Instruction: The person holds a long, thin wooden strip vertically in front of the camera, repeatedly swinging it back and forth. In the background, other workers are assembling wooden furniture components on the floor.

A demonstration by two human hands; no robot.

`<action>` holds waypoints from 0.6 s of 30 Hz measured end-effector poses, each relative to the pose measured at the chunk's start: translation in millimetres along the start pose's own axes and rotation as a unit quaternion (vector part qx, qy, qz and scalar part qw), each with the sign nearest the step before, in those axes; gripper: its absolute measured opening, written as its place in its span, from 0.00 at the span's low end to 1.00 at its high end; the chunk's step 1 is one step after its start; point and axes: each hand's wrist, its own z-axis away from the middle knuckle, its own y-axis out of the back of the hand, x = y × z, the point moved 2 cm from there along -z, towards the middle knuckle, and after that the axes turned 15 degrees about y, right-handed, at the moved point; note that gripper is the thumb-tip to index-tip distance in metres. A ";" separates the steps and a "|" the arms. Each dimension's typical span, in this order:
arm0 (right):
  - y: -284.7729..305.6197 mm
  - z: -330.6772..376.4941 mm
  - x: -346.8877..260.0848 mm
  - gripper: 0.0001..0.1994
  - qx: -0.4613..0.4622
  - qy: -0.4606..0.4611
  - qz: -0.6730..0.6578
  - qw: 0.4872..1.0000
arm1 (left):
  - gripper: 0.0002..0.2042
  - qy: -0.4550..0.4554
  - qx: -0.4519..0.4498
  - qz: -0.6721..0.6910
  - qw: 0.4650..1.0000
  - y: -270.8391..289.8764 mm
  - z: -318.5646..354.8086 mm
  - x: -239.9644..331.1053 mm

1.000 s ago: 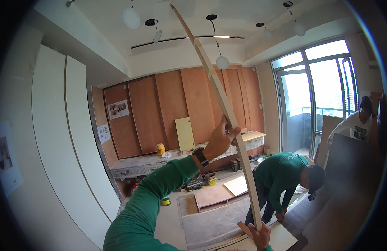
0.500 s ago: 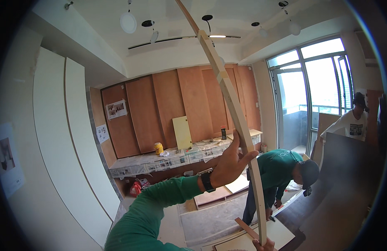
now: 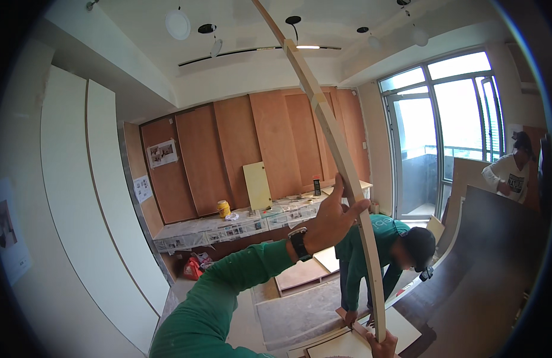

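A long pale wooden batten (image 3: 340, 152) stands tilted in front of me, its upper end leaning left toward the ceiling. My left hand (image 3: 330, 224), below a dark wristwatch (image 3: 299, 244), is closed around the batten at mid-length, the thumb across its front. Near the lower edge of the view, my right hand (image 3: 383, 345) grips the batten's bottom end. Just left of that hand lies a short brown wooden strip (image 3: 361, 328) over pale boards (image 3: 401, 328). A bent-over co-worker in green (image 3: 362, 256) reaches down to this strip with one hand.
Behind stands a plastic-covered ledge (image 3: 186, 237) with a yellow tub (image 3: 223, 208) and loose tools. Tall white cabinet panels (image 3: 64, 179) line the left wall. A second person in white (image 3: 507, 173) is at the right, behind a large dark panel (image 3: 491, 238). Lamps (image 3: 178, 24) hang from the ceiling.
The view has shifted slightly. The green-clad co-worker has bent lower and moved a hand onto the short strip. The person in white has drawn an arm in. Both my hands keep their hold.
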 end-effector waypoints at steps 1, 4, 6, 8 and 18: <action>-2.6 -7.0 3.2 0.16 0.002 0.007 -0.003 1.000 | 0.38 -0.016 0.020 0.002 1.000 4.0 -12.3 -6.9; -14.1 -40.3 -24.7 0.14 0.005 -0.026 -0.025 0.999 | 0.35 -0.024 0.051 -0.006 0.998 29.9 -37.2 -23.7; -29.9 -59.4 -26.3 0.13 0.043 -0.041 -0.055 0.997 | 0.29 -0.032 0.083 -0.011 0.996 43.2 -52.9 -25.5; -33.4 -84.4 -42.0 0.13 0.007 -0.068 -0.035 0.997 | 0.26 -0.019 0.105 -0.001 0.994 57.1 -69.4 -27.7; -76.7 -186.5 -37.4 0.21 -0.032 -0.003 0.021 0.999 | 0.12 0.047 0.142 0.031 0.988 142.5 -163.1 -54.9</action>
